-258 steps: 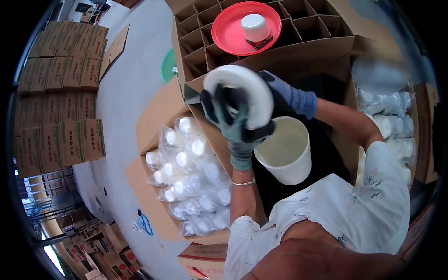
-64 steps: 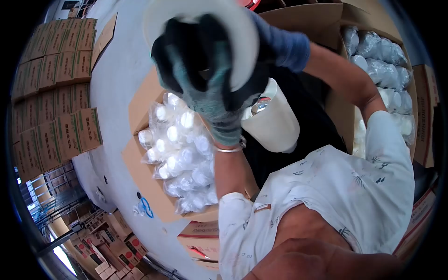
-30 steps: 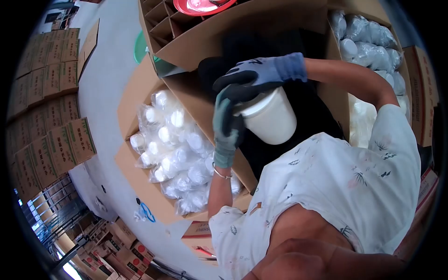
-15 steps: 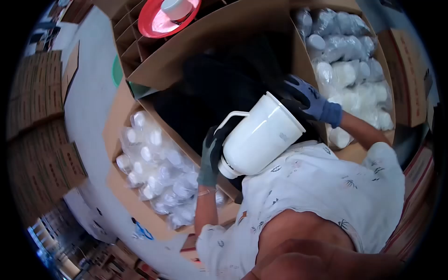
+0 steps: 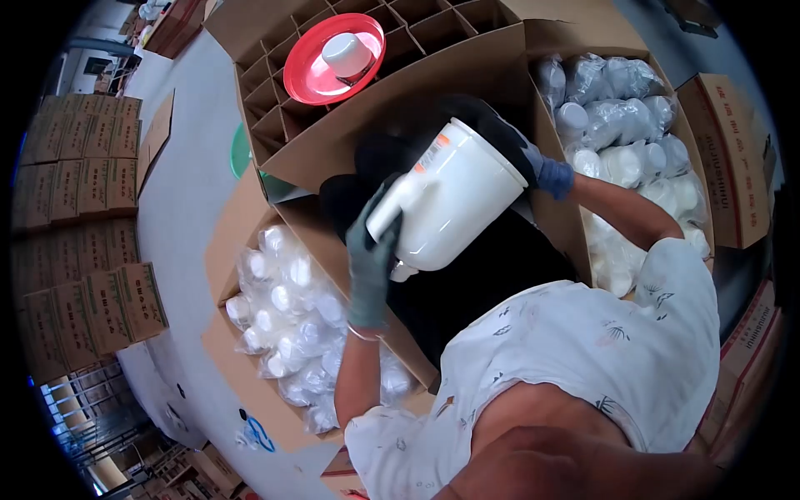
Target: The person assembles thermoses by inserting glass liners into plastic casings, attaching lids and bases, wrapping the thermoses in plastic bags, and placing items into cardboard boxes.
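A glossy white plastic jug [image 5: 467,204] is held tilted above my lap, its wide rim toward the upper right and its narrow neck toward the lower left. The handle faces up and left, and an orange-and-white label shows near the rim. My left hand [image 5: 371,258], in a grey-and-black glove, holds the jug at the handle side, close to the neck. At the wide end, my right hand [image 5: 529,158], in a blue-grey and black glove, grips the rim from behind; some of its fingers are hidden by the jug.
A divided carton [image 5: 275,125] stands ahead, carrying a red dish [image 5: 300,71] with a white cup [image 5: 346,54] on it. Open boxes of bagged white parts flank me, left [image 5: 287,333] and right [image 5: 625,167]. Stacked cartons [image 5: 83,183] stand far left; a green round object [image 5: 240,152] is beside the carton.
The jug has been lifted away from my shirt and turned, so its handle now faces me and the label shows. Both hands moved with it. The camera view has shifted slightly.
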`<state>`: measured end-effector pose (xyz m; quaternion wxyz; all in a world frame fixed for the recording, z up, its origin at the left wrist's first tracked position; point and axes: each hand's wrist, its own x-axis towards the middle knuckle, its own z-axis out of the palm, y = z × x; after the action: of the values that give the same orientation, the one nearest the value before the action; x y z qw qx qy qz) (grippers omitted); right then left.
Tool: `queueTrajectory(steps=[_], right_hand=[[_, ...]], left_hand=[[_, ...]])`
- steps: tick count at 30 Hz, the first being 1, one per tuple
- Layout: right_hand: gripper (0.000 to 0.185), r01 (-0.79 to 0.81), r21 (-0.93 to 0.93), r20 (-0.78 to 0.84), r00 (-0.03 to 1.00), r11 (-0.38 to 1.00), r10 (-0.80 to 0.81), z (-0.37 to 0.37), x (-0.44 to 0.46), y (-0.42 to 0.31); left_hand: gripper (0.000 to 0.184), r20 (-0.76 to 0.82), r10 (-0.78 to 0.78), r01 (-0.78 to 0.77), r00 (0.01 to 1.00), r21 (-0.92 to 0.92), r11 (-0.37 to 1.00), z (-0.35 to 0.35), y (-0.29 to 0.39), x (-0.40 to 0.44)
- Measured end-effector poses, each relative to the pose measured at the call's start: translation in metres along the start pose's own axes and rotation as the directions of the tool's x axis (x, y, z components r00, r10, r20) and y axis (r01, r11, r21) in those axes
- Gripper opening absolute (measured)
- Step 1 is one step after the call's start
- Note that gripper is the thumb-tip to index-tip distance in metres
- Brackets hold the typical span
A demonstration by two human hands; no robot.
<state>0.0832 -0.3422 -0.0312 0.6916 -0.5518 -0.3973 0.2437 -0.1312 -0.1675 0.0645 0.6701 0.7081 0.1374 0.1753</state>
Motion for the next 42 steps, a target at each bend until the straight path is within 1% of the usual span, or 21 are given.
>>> queueTrajectory(steps=[3,4,6,9,12,14,15,18,20,22,24,26,27,29,30,32,34,35,36,38,42], right_hand=[[0.048,0.048,0.074,0.113,0.992,0.996,-0.056,0.017,0.018,-0.041],[0.046,-0.147,0.405,0.209,0.976,0.902,0.065,0.009,0.029,-0.04],[0.043,-0.516,0.812,0.481,0.856,0.273,0.19,0.006,0.022,-0.034],[0.047,-0.45,0.639,0.18,0.876,0.623,0.448,0.005,0.027,-0.028],[0.056,0.261,-0.16,0.085,0.965,0.952,-0.25,0.019,0.033,-0.059],[0.058,0.186,-0.132,0.152,0.974,0.974,-0.166,0.028,0.036,-0.065],[0.057,-0.174,0.443,0.054,0.984,0.879,0.167,0.032,0.036,-0.04],[0.053,-0.568,0.773,0.405,0.784,0.281,0.47,0.003,0.038,0.012],[0.056,-0.582,0.792,0.409,0.732,0.187,0.544,-0.003,0.046,0.017],[0.056,-0.611,0.702,0.348,0.743,0.366,0.572,0.005,0.043,-0.019],[0.056,-0.1,0.182,0.141,0.987,0.978,0.074,0.013,0.047,-0.061],[0.054,0.336,-0.264,0.296,0.92,0.904,-0.256,0.015,0.047,-0.09],[0.055,0.251,-0.137,0.269,0.941,0.958,-0.208,0.017,0.05,-0.085],[0.055,-0.21,0.361,0.166,0.973,0.909,0.159,0.016,0.056,-0.042],[0.054,-0.465,0.678,0.205,0.864,0.57,0.461,0.015,0.055,-0.013],[0.048,-0.134,0.325,0.015,0.99,0.936,0.137,0.032,0.054,0.01],[0.041,-0.047,0.246,0.091,0.996,0.968,0.025,0.041,0.059,0.001],[0.037,-0.181,0.369,0.191,0.975,0.912,0.116,0.04,0.061,-0.004],[0.036,-0.624,0.648,0.246,0.715,0.438,0.654,0.045,0.08,-0.043],[0.039,-0.032,0.052,0.263,0.965,0.998,0.017,0.034,0.113,-0.028],[0.058,0.457,-0.812,0.204,0.806,0.364,-0.556,0.026,0.226,-0.021]], left_hand=[[0.036,-0.006,-0.025,0.026,1.0,0.248,0.969,0.0,0.012,0.014],[0.033,0.132,0.456,-0.44,0.88,0.59,0.677,0.009,0.015,0.019],[0.035,0.422,0.495,-0.607,0.76,0.734,0.305,0.023,0.035,0.019],[0.029,0.165,0.472,-0.473,0.866,0.574,0.668,-0.002,0.006,0.032],[0.031,-0.086,-0.077,0.086,0.993,0.109,0.99,-0.023,-0.005,0.036],[0.029,-0.121,0.122,-0.08,0.985,0.306,0.949,-0.027,-0.02,0.035],[0.026,-0.015,0.455,-0.384,0.891,0.512,0.769,-0.011,-0.005,0.036],[0.025,0.532,0.441,-0.632,0.723,0.767,0.111,0.03,0.062,0.033],[0.03,0.505,0.41,-0.62,0.76,0.752,0.225,0.009,0.055,0.046],[0.023,0.008,0.345,-0.315,0.939,0.427,0.848,-0.015,0.007,0.053],[0.023,-0.017,0.075,-0.061,0.997,0.423,0.904,-0.037,-0.013,0.052],[0.026,0.138,0.289,-0.309,0.947,0.627,0.715,-0.046,-0.037,0.049],[0.028,-0.052,0.101,-0.065,0.994,0.468,0.881,-0.044,-0.033,0.052],[0.027,-0.154,0.293,-0.207,0.944,0.416,0.885,-0.018,0.013,0.055],[0.029,0.077,0.62,-0.506,0.781,0.66,0.555,-0.012,0.024,0.059],[0.037,0.387,0.518,-0.518,0.763,0.845,0.131,0.012,0.066,0.052],[0.023,0.389,0.516,-0.511,0.763,0.853,0.112,0.001,0.083,0.057],[0.024,0.299,0.557,-0.494,0.775,0.837,0.237,-0.014,0.073,0.058],[0.026,0.209,0.593,-0.482,0.778,0.804,0.349,-0.032,0.054,0.062],[0.023,-0.278,0.391,-0.241,0.877,0.448,0.861,-0.066,0.015,0.045],[0.036,-0.498,-0.268,0.189,0.825,-0.204,0.961,-0.123,-0.025,0.002]])
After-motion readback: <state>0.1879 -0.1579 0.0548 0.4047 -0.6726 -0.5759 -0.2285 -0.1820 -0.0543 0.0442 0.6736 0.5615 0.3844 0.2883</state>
